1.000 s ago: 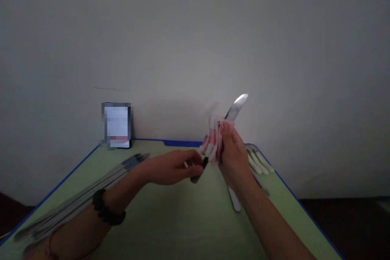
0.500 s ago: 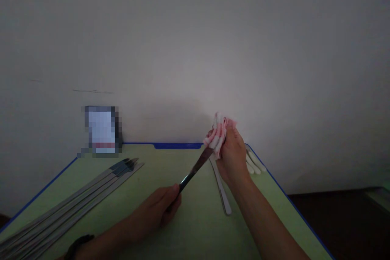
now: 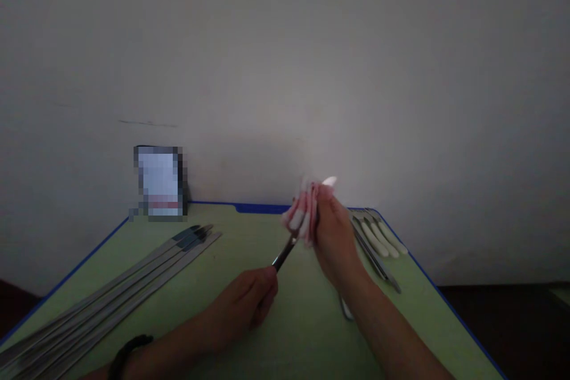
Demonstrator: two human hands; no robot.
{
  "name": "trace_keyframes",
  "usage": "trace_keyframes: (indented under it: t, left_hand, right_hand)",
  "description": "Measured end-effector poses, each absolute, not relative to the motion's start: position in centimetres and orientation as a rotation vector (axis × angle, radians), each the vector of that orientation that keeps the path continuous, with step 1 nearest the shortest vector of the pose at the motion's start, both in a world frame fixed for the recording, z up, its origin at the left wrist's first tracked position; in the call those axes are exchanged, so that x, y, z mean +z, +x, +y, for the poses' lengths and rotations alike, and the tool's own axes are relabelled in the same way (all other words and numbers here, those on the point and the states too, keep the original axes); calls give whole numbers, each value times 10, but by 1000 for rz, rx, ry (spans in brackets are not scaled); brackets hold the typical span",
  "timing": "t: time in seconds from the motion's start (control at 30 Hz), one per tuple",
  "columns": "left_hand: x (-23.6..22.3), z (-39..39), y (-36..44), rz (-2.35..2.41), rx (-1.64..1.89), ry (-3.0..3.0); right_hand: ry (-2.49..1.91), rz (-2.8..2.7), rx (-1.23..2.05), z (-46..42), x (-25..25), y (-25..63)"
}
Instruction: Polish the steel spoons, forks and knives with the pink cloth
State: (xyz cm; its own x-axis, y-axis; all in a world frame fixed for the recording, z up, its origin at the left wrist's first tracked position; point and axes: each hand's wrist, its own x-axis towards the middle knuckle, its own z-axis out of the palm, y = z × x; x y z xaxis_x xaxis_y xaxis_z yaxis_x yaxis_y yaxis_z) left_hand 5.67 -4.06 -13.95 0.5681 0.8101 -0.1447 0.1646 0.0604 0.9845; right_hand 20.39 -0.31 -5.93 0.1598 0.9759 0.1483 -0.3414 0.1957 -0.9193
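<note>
My left hand (image 3: 249, 297) is closed around the handle of a shiny metal table knife (image 3: 284, 255), which slants up and away to the right. My right hand (image 3: 335, 240) grips a bunched pink-and-white cloth (image 3: 304, 214) wrapped around the blade. The rounded blade tip (image 3: 330, 180) pokes out beyond the cloth, while the blade's middle is hidden inside it. Beneath my right forearm, the end of another metal utensil (image 3: 346, 309) shows on the table; the rest of it is covered.
Several long flat metal utensils (image 3: 120, 285) lie side by side on the green table (image 3: 249, 237) at left. At right are several white-handled forks (image 3: 378, 240) beside metal cutlery (image 3: 376, 261). A pixelated upright screen (image 3: 160, 181) stands at the back left, before the wall (image 3: 285, 71).
The cloth has slid along the blade toward the handle, and the blade tip now shows past it. My view has shifted slightly, revealing more cutlery at right.
</note>
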Motion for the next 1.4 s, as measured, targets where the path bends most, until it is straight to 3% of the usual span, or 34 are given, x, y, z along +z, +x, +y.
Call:
trace_keyframes:
  t: [0.2,0.53,0.83,1.17,1.4]
  left_hand:
    - [-126,-47,51,838,467,1491]
    - [-145,-36,58,826,619,1122]
    - [-130,-44,50,860,493,1490]
    - [-138,-39,59,843,616,1195]
    - [-141,-40,51,790,550,1379]
  right_hand:
    - [-810,-776,1017,4,-38,221]
    - [-1022,-1066,1130,-9,-97,173]
    - [-794,-848,972,1,-43,215]
    - [-1075,-1082,1027,-12,-93,174]
    - [-858,-936,987,-2,-51,207]
